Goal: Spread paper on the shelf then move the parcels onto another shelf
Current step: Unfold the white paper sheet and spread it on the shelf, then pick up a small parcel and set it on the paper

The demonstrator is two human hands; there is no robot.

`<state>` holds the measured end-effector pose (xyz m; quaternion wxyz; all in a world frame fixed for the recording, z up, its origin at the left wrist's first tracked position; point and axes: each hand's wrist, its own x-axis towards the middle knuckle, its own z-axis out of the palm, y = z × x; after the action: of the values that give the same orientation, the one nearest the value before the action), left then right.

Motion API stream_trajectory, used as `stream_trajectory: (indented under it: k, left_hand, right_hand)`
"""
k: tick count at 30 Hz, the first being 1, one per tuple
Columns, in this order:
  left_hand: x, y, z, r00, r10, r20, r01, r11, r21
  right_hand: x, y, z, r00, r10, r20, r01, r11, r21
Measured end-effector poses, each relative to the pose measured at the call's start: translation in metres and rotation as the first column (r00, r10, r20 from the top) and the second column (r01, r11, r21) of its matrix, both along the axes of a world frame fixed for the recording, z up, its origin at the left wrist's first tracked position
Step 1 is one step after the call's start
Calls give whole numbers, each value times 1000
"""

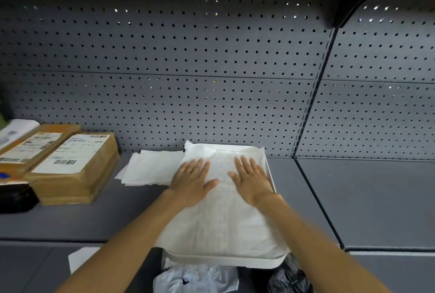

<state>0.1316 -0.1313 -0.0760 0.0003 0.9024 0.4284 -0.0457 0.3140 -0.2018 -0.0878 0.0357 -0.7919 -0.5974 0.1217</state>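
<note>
We have the white paper (221, 217) lying over a shallow white tray (268, 260) on the grey shelf (367, 198), reaching from the pegboard back wall to the near edge, where the tray overhangs the lip. Our left hand (191, 181) and right hand (253, 178) both lie flat on the sheet's far half, fingers straight and spread, pressing it down and gripping nothing. Just left of the tray lies a second, loose stack of white sheets (150, 168). Further left sit the parcels: two brown boxes with printed labels (70, 170) (28, 149), side by side, with a dark item (16, 198) near them and a pale package (14, 130) beyond. We judge the spreading step is in hand and the parcels untouched. The risk we see is the overhanging tray: pressing toward the near edge could tip it off the shelf, and the thin sheet could crease or slide under uneven palms. The shelf is smooth matt grey metal, joined to another section on the right (386, 201); the perforated back panel (188, 57) rises behind. Below the near edge we glimpse crumpled plastic bags (195, 278).
</note>
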Motion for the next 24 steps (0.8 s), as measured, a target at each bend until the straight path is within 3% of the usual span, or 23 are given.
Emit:
stream_trajectory:
  k: [6,10,15,20,24]
  left_hand:
    - [-4,-10,9,1000,14,12,-15,999,41]
    - [-17,-16,11,996,-56,76,37,971,235]
    - [-35,-26,21,1000,-14,20,11,989,145]
    - [-64,-20,36,968,-81,236,-35,893,448]
    - [-100,-2,70,951,-59,302,-125,823,555]
  right_hand:
    - [0,-2,5,1000,22,-11,-21,1000,21]
    - [-10,-1,12,997,70,17,-72,988,138]
    - [-39,3,23,979,168,112,-185,969,165]
    - [-81,18,57,965,195,176,-253,875,412]
    - [-131,39,88,942,176,285,-294,840,455]
